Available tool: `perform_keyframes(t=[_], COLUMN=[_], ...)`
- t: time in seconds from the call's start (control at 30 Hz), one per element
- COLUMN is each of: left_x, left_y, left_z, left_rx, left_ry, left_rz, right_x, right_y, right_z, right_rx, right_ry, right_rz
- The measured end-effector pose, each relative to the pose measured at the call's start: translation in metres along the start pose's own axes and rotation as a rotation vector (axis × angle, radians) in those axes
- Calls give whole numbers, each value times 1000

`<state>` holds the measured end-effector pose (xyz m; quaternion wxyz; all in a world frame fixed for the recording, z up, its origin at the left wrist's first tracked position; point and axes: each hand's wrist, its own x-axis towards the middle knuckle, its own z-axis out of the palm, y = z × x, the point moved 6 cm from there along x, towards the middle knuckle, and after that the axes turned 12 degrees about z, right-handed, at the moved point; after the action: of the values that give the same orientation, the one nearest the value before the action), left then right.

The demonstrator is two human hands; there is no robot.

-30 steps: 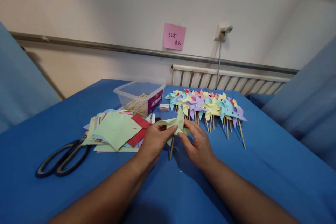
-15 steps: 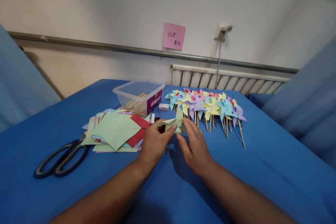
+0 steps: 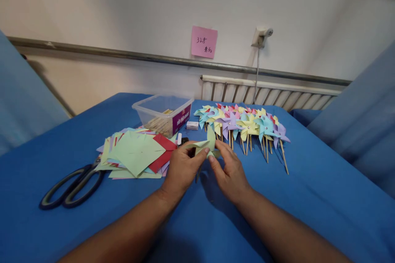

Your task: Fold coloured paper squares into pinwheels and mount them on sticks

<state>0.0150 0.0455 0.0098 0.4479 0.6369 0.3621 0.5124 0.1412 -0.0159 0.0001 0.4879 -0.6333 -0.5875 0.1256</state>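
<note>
A light green paper pinwheel (image 3: 211, 139) is held up between my two hands over the middle of the table. My left hand (image 3: 184, 169) closes on it from the left, thumb pressed near its centre. From the right, my right hand (image 3: 228, 171) pinches the folded paper with thumb and fingers. Part of a thin stick (image 3: 198, 174) shows below the pinwheel; its upper end is hidden. Left of my left hand lies a stack of cut paper squares (image 3: 135, 152), a green one on top and a red one beneath.
Big dark-handled scissors (image 3: 72, 187) lie at the left. Behind the papers stands a clear plastic box (image 3: 148, 111) of wooden sticks, beside a small box (image 3: 192, 125). Many finished pinwheels (image 3: 247, 125) lie at the back right. A radiator (image 3: 271, 94) and wall rail border the blue table (image 3: 327, 197).
My right thumb has shifted in slightly toward the pinwheel's centre, and the front blades look folded closer together. Everything else on the table stays where it was.
</note>
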Motion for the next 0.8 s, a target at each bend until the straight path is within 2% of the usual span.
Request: perform_keyframes(t=[0.2,0.4,0.63,0.8], left_x=[0,0,1,0], left_y=[-1,0,-8,-12], left_z=[0,2,2,3], left_rx=[16,-1,-91,-115], left_ry=[3,-34,0,-7], left_rz=[-15,-19,-105,-178], right_x=[-3,-1,1,3], right_y=[-7,-9,-7,2], right_z=[-1,1,-5,-6], right_rx=[-35,-1,139,300], right_ry=[-6,-64,-7,24], right_rz=[-49,-67,-39,78])
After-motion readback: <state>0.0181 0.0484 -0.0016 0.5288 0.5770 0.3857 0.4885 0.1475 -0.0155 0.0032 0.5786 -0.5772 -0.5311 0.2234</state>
